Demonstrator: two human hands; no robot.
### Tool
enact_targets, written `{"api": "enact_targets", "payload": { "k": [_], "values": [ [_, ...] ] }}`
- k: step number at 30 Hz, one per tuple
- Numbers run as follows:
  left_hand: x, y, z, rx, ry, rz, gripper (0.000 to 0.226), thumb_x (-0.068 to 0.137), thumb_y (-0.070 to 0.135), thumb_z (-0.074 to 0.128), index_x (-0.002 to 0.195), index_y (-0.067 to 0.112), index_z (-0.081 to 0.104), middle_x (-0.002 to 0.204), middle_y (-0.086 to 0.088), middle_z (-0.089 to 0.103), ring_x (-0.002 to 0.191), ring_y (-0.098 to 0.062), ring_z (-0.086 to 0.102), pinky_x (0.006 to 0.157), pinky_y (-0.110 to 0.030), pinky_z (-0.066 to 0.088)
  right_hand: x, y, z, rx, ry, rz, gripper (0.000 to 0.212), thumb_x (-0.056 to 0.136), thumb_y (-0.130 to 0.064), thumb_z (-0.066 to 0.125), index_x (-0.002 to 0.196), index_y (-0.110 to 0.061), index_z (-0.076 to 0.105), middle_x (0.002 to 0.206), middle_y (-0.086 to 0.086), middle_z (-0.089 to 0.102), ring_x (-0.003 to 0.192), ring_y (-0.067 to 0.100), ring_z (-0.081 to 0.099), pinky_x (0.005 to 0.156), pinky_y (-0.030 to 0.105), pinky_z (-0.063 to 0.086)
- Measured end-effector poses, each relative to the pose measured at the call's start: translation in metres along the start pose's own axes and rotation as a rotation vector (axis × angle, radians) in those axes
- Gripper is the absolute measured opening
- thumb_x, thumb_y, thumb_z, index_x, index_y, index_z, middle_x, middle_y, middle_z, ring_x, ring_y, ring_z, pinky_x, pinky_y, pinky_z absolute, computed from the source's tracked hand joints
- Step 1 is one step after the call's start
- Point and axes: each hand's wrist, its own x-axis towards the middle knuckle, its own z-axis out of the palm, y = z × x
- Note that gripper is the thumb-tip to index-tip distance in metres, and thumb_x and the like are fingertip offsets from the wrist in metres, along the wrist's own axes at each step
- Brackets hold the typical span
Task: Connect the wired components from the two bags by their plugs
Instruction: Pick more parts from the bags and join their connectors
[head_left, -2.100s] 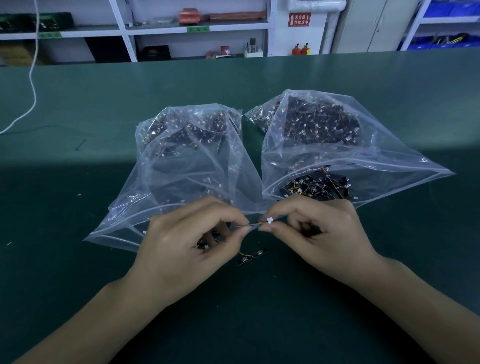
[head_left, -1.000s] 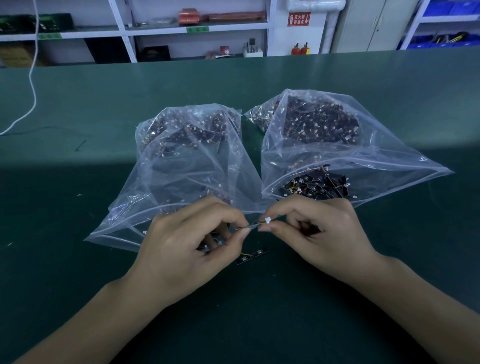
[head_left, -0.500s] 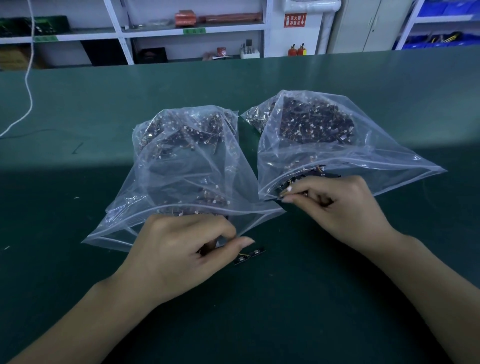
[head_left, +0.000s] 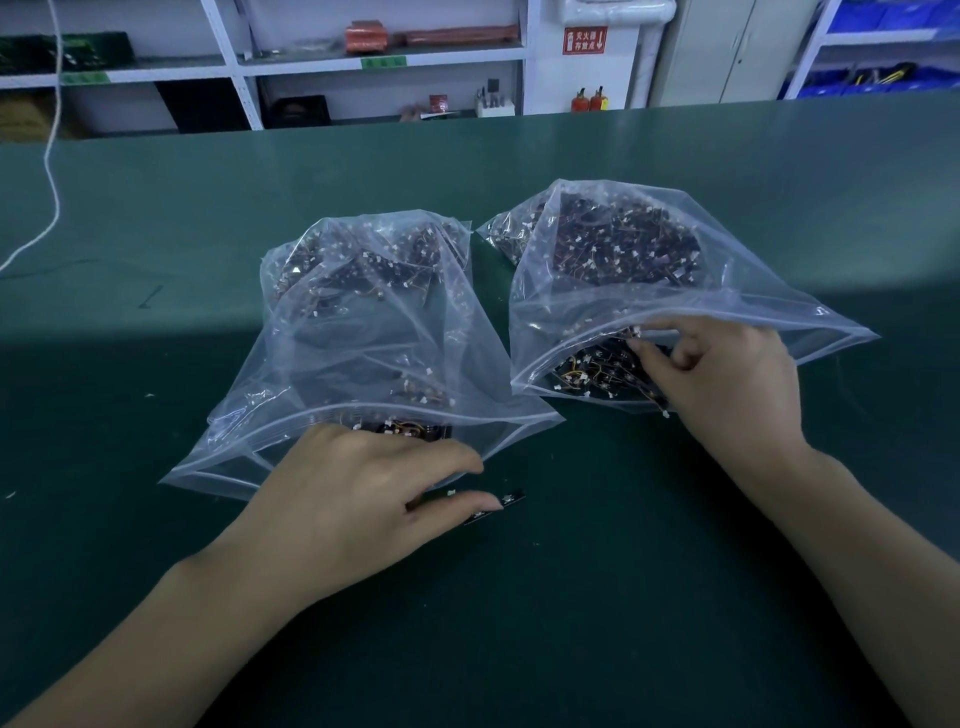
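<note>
Two see-through plastic bags lie side by side on the green worktop (head_left: 156, 519). Both mouths face near, and both are open.

The left bag (head_left: 363, 332) holds lots of small dark parts with thin wires and tiny white plugs. Most of them sit at the far end, and a few lie close to the mouth. The right bag (head_left: 649, 280) holds the same kind of parts, with a big heap at the far end and a small pile near the mouth.

The left hand (head_left: 358, 499) is at the mouth of the left bag. Its fingers reach out, loose and a little bent, and I cannot see anything held in them. Its thumb lies on a small dark strip (head_left: 506, 503) with a wire that rests on the worktop just outside the left bag.

The right hand (head_left: 727, 384) is inside the mouth of the right bag. Its fingers are curled, and the fingertips pinch at the small pile of wired parts (head_left: 597, 371) there.

Far behind the worktop are white shelves (head_left: 311, 62). A white cord (head_left: 52, 171) hangs down at the far left.
</note>
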Motion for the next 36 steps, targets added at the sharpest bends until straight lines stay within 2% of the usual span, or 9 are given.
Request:
{"api": "enact_targets", "payload": {
  "k": [3, 6, 10, 13, 17, 20, 24, 33, 36],
  "values": [
    [0.000, -0.001, -0.003, -0.005, -0.076, -0.004, 0.034, 0.092, 0.063, 0.066, 0.092, 0.034, 0.082, 0.060, 0.019, 0.059, 0.052, 0.000, 0.055, 0.048, -0.019, 0.044, -0.001, -0.005, 0.001, -0.035, -0.030, 0.019, 0.006, 0.098, -0.025, 0.073, 0.095, -0.023, 0.079, 0.047, 0.000, 0.049, 0.047, 0.021, 0.051, 0.059, 0.030, 0.048],
    [0.000, -0.001, -0.002, -0.004, -0.129, -0.001, 0.036, 0.092, 0.067, 0.061, 0.091, 0.038, 0.082, 0.058, 0.019, 0.057, 0.052, 0.000, 0.054, 0.045, -0.021, 0.045, -0.003, -0.009, 0.003, -0.039, -0.034, 0.018, 0.021, 0.094, -0.009, 0.066, 0.076, -0.020, 0.061, 0.046, 0.000, 0.044, 0.046, 0.022, 0.043, 0.059, 0.035, 0.052],
    [-0.002, -0.002, 0.001, -0.012, -0.150, -0.015, 0.033, 0.096, 0.062, 0.060, 0.090, 0.038, 0.082, 0.065, 0.019, 0.066, 0.057, -0.001, 0.062, 0.046, -0.030, 0.053, -0.008, -0.022, 0.002, 0.051, -0.007, -0.033, 0.023, 0.092, -0.008, 0.063, 0.104, -0.023, 0.075, 0.046, -0.005, 0.042, 0.045, 0.012, 0.041, 0.057, 0.029, 0.043],
    [-0.003, -0.003, 0.001, -0.022, -0.154, -0.031, 0.030, 0.099, 0.057, 0.061, 0.085, 0.038, 0.080, 0.069, 0.020, 0.068, 0.061, 0.001, 0.063, 0.048, -0.030, 0.053, -0.012, -0.031, 0.001, 0.150, 0.012, -0.108, 0.024, 0.094, -0.007, 0.066, 0.104, -0.025, 0.079, 0.047, -0.008, 0.041, 0.045, 0.010, 0.041, 0.057, 0.027, 0.041],
    [0.000, 0.001, 0.003, -0.069, -0.046, -0.034, 0.025, 0.100, 0.049, 0.067, 0.085, 0.034, 0.079, 0.067, 0.024, 0.059, 0.060, 0.005, 0.049, 0.049, -0.020, 0.046, -0.018, -0.042, -0.001, 0.363, 0.018, -0.255, 0.017, 0.095, -0.010, 0.062, 0.098, -0.012, 0.079, 0.050, -0.009, 0.046, 0.045, 0.011, 0.043, 0.052, 0.026, 0.042],
    [0.002, 0.004, 0.006, -0.081, 0.092, -0.066, 0.026, 0.103, 0.044, 0.067, 0.087, 0.027, 0.078, 0.066, 0.025, 0.046, 0.058, 0.003, 0.043, 0.048, -0.022, 0.046, -0.024, -0.053, -0.007, 0.485, -0.061, -0.395, 0.018, 0.096, -0.015, 0.061, 0.106, -0.008, 0.075, 0.056, -0.010, 0.054, 0.047, 0.001, 0.042, 0.056, 0.009, 0.033],
    [0.000, 0.004, 0.007, -0.108, 0.153, -0.118, 0.027, 0.110, 0.041, 0.054, 0.096, 0.024, 0.070, 0.062, 0.015, 0.057, 0.053, -0.005, 0.051, 0.045, -0.032, 0.047, -0.035, -0.065, -0.005, 0.543, -0.204, -0.519, 0.026, 0.096, -0.024, 0.071, 0.119, -0.012, 0.075, 0.064, -0.017, 0.054, 0.053, -0.009, 0.042, 0.060, 0.006, 0.036],
    [0.000, 0.005, 0.008, -0.141, 0.182, -0.112, 0.043, 0.114, 0.040, 0.048, 0.092, 0.015, 0.074, 0.063, 0.017, 0.056, 0.052, -0.003, 0.051, 0.044, -0.032, 0.047, -0.035, -0.067, 0.006, 0.483, -0.204, -0.483, 0.014, 0.096, -0.028, 0.079, 0.103, -0.015, 0.081, 0.060, -0.012, 0.041, 0.053, -0.004, 0.033, 0.060, 0.009, 0.031],
    [0.000, 0.006, 0.006, -0.151, 0.179, -0.117, 0.036, 0.114, 0.042, 0.045, 0.100, 0.020, 0.071, 0.062, 0.015, 0.057, 0.052, -0.004, 0.054, 0.045, -0.033, 0.049, -0.035, -0.069, 0.007, 0.484, -0.208, -0.472, 0.015, 0.098, -0.029, 0.076, 0.100, -0.014, 0.080, 0.059, -0.010, 0.039, 0.053, -0.001, 0.033, 0.058, 0.013, 0.032]
  ]
}}
